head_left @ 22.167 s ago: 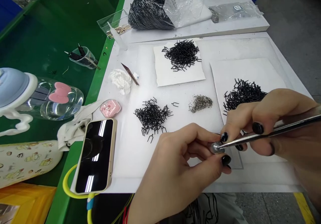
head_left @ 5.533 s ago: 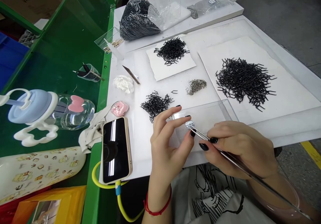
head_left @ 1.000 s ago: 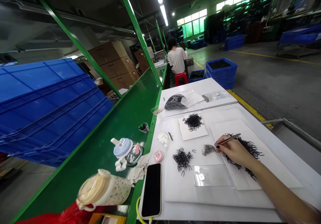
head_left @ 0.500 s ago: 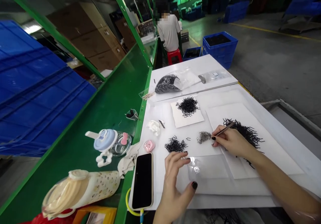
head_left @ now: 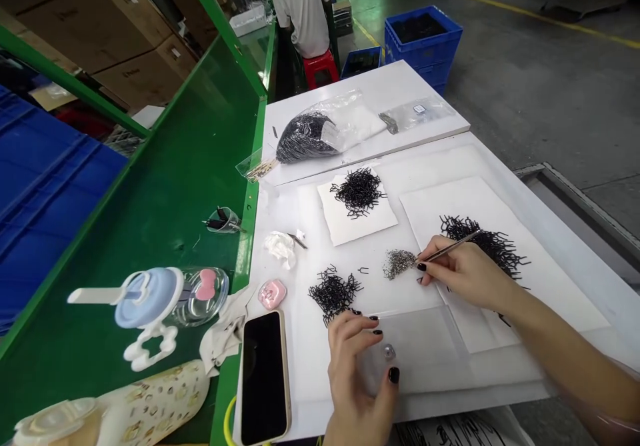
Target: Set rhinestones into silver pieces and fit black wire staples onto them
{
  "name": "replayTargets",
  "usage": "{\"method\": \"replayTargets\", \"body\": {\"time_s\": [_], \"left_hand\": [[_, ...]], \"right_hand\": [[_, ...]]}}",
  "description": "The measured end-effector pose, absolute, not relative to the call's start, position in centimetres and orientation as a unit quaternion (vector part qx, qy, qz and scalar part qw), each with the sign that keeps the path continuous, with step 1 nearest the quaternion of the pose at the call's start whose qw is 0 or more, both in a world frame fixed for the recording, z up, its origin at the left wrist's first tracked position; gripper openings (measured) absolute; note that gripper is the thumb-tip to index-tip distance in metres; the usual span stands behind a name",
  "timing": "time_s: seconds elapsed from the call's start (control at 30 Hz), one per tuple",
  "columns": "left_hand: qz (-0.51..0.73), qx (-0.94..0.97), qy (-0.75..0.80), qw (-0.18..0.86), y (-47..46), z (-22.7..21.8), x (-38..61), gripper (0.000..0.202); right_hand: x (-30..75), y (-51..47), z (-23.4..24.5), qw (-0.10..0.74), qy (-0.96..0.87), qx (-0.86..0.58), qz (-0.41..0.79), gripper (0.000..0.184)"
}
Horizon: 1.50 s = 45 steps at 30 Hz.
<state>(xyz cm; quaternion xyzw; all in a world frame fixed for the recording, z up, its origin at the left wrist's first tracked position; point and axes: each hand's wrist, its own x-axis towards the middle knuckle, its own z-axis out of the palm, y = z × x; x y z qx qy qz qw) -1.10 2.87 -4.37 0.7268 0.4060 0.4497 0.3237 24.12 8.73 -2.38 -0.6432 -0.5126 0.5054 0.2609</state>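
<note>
My right hand (head_left: pixel 467 274) is closed on slim metal tweezers (head_left: pixel 447 248), their tips just beside a small heap of silver grains (head_left: pixel 399 264) on the white board (head_left: pixel 310 379). My left hand (head_left: pixel 357 379) lies curled on a clear plastic sleeve (head_left: pixel 413 353) with a round metal piece (head_left: pixel 389 351); I can't tell if it grips. Black wire clips (head_left: pixel 334 293) sit just beside those fingers, and more (head_left: pixel 485 241) lie on white paper (head_left: pixel 560 306) beyond my right hand.

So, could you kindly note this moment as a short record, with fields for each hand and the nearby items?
right hand: holds slim metal tweezers, tips at the edge of a pile of grey metallic granules
left hand: rests on a clear plastic sleeve, near a round silver piece
nearby: heap of black bent wire pieces
</note>
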Motion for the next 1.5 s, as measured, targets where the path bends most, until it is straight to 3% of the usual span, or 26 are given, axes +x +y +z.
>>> {"method": "replayTargets", "body": {"time_s": [0.6, 0.83, 1.0, 1.5], "left_hand": [[0.438, 0.751, 0.384, 0.312, 3.3, -3.9, -0.7, 0.030], [0.439, 0.734, 0.411, 0.316, 3.0, -3.7, -0.3, 0.023], [0.444, 0.733, 0.411, 0.312, 3.0, -3.6, 0.0, 0.016], [0.465, 0.725, 0.391, 0.325, 3.5, -3.7, 0.1, 0.015]], "right_hand": [[24.3, 8.4, -2.4, 0.334, -0.521, -0.616, 0.488, 0.020], [24.0, 6.0, -1.0, 0.425, -0.541, -0.430, 0.585, 0.026], [21.8, 4.4, -0.3, 0.404, -0.549, -0.358, 0.638, 0.016], [21.3, 4.8, -0.8, 0.357, -0.668, -0.329, 0.564, 0.011]]}}
